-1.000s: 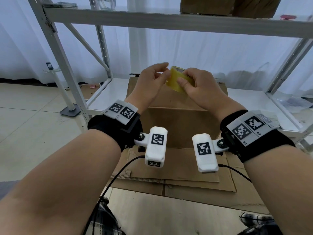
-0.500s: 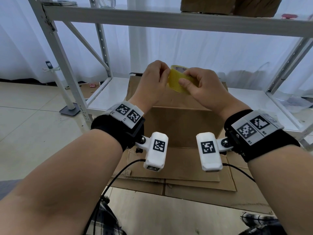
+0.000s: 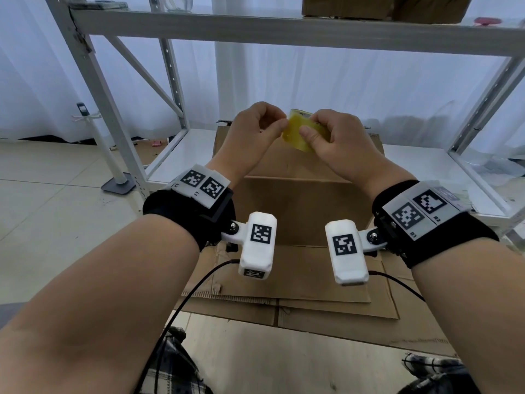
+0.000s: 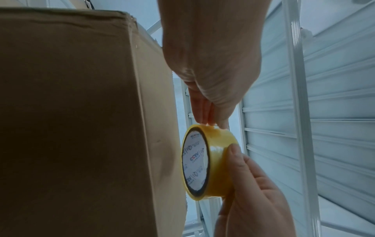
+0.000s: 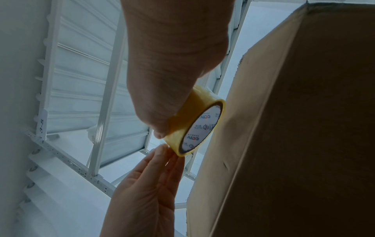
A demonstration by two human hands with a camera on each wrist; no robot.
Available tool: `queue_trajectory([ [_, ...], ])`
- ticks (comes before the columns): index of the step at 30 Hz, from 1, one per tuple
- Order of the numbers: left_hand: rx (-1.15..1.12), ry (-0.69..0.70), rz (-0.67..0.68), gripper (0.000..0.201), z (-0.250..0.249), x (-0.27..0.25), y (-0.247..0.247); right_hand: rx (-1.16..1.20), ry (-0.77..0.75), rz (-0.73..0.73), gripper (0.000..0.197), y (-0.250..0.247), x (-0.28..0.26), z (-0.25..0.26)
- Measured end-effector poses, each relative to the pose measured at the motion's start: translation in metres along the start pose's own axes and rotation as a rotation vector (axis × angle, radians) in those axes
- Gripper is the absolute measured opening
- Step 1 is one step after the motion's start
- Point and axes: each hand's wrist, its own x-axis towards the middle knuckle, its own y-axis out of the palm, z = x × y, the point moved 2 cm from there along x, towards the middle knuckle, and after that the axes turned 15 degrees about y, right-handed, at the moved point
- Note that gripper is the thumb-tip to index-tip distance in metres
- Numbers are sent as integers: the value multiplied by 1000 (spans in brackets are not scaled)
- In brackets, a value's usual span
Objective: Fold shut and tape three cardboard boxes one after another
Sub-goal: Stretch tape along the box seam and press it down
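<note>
A yellow tape roll [image 3: 295,135] hangs in the air over a closed brown cardboard box [image 3: 298,211]. My right hand [image 3: 311,127] grips the roll, thumb on its outer face and fingers wrapped round its far side. Seen from the right wrist, the roll [image 5: 188,117] shows its white printed core, close to the box's side [image 5: 304,128]. My left hand [image 3: 279,125] pinches at the roll's left edge with thumb and fingertips. In the left wrist view those fingertips [image 4: 202,123] meet on the roll's [image 4: 219,160] outer wrap. No loose tape end is visible.
Flattened cardboard sheets [image 3: 284,282] lie on the floor in front of the box. A white metal rack [image 3: 284,27] stands over it, with more boxes [image 3: 383,7] on its upper shelf. A white stand base [image 3: 118,184] sits at the left.
Both hands have risen a little with the roll. The left fingers have curled in tighter onto the roll's edge.
</note>
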Motion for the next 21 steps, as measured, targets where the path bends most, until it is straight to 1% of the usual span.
queue_trajectory([
  [2,6,4,-6,10,0,0,-1,-3,-2,6,21,0,0,0],
  [4,13,-5,-32,8,1,1,-2,-4,-13,24,15,0,-2,1],
  [6,13,-6,-28,7,2,1,-3,-1,-28,41,11,1,-3,2],
  [11,115,25,145,8,2,3,-1,-40,-17,60,14,-2,-5,2],
  [15,125,10,196,6,2,6,-1,-116,7,47,26,-1,-3,2],
  [17,114,-9,192,5,1,6,-1,-152,11,32,26,0,-3,4],
  [21,27,-95,118,7,2,3,-4,-170,17,7,26,2,-3,6],
])
